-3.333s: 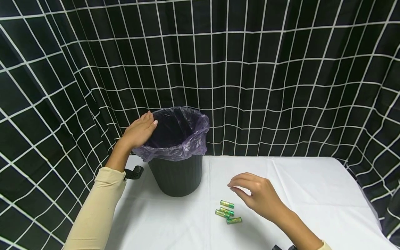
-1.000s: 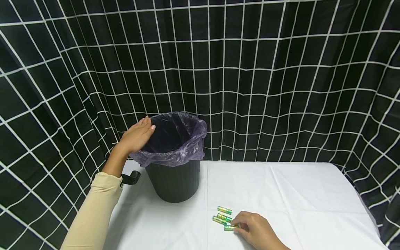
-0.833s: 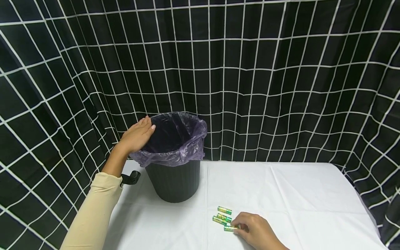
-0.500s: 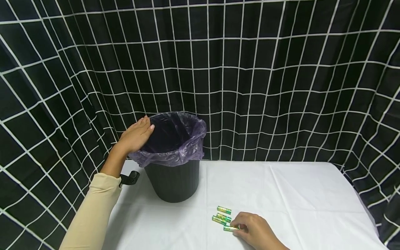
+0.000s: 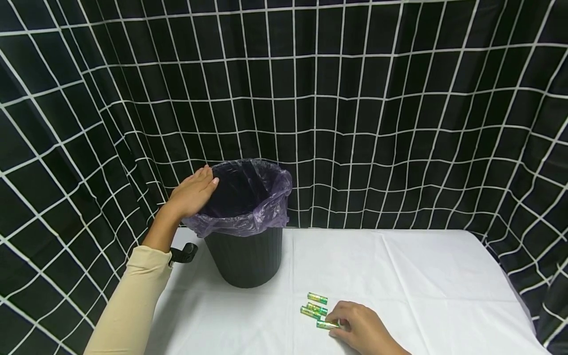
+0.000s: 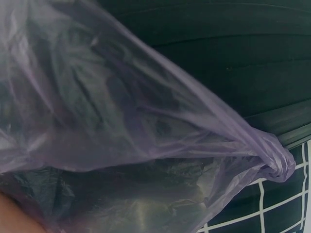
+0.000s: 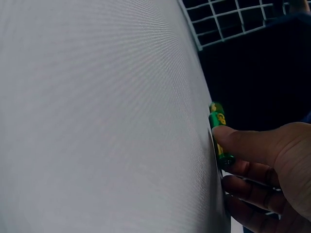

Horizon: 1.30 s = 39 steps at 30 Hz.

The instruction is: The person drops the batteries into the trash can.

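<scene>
- right hand point(image 5: 361, 326) pinches the nearest battery point(image 5: 324, 325) on the white cloth point(image 5: 399, 286); a firm, even squeeze suits.
- lift straight up, without nudging the three batteries point(image 5: 310, 312) just beyond.
- left hand point(image 5: 193, 192) rests straight-fingered at the bagged bin point(image 5: 248, 259)'s left rim; press lightly.

A table under a white cloth point(image 5: 377, 268) carries three green batteries point(image 5: 317, 308), lying just left of the fingertips of the right hand point(image 5: 363, 326). A fourth battery point(image 5: 326, 325) sits pinched in those fingers, low at the cloth. A dark bin point(image 5: 246, 260) stands below the fingers of the left hand point(image 5: 192, 194).
</scene>
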Motion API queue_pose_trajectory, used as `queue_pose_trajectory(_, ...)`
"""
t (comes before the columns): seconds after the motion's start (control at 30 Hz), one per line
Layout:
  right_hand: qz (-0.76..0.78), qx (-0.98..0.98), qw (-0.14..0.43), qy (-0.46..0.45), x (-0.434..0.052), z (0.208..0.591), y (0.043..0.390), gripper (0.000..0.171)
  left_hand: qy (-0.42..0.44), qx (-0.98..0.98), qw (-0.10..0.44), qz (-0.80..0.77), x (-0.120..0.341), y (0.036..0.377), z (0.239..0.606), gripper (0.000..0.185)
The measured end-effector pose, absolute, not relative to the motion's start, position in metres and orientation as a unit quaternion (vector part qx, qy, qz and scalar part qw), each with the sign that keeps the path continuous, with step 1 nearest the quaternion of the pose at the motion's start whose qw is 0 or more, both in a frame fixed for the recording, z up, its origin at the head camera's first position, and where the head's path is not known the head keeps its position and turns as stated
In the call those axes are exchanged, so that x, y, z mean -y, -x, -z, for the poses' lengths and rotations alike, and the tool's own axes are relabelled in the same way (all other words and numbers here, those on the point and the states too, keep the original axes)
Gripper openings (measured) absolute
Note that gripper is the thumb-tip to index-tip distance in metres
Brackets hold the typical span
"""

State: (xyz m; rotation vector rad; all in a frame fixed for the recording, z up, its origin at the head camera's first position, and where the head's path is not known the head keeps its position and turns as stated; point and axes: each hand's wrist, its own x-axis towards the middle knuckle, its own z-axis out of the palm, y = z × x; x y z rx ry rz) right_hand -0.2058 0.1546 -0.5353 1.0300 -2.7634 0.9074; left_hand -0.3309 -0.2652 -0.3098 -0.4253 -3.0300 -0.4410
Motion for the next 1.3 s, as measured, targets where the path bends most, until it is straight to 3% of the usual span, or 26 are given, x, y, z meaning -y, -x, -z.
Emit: queue_pose_trajectory(1.3, -0.284, 0.903, -0.001, -0.323, -0.1544, 0.5268, 0.2003, 0.011, 0.141, 0.978, 0.024, 0.149, 0.2648, 0.3297, 0.3086, 0.067)
